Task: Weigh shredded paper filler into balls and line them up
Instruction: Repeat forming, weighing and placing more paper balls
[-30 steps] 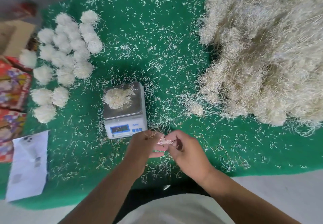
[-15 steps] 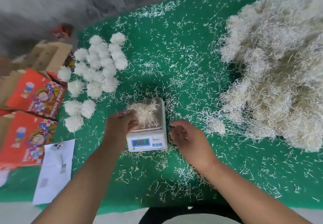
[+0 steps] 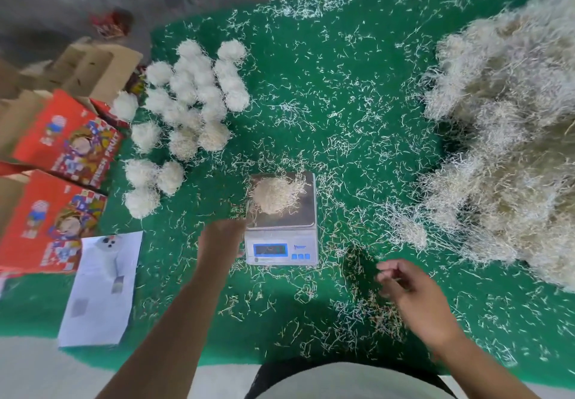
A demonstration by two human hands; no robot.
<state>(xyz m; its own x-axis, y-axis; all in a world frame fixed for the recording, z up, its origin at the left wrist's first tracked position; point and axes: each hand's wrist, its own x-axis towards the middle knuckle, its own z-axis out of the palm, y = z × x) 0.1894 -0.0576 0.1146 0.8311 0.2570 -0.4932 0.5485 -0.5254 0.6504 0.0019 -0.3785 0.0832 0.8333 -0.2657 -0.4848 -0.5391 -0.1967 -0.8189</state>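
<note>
A small digital scale (image 3: 281,244) sits mid-table on the green mat (image 3: 342,103), with a loose clump of shredded paper (image 3: 273,195) on its steel pan. My left hand (image 3: 222,237) rests against the scale's left side, below the clump, blurred and seemingly empty. To the right of the scale my right hand (image 3: 410,293) hovers over the mat with fingers spread, holding nothing. Several finished paper balls (image 3: 193,100) lie in rows at the left. A large heap of shredded paper (image 3: 510,137) fills the right side.
Red printed cartons (image 3: 62,149) and brown cardboard boxes (image 3: 90,69) stand along the left edge. A white paper sheet (image 3: 99,286) lies at the front left. Loose paper strands are scattered over the whole mat.
My left hand has slid from on top of the clump to the scale's left side. My right hand has pulled back from the scale toward the right front. The camera view has tilted.
</note>
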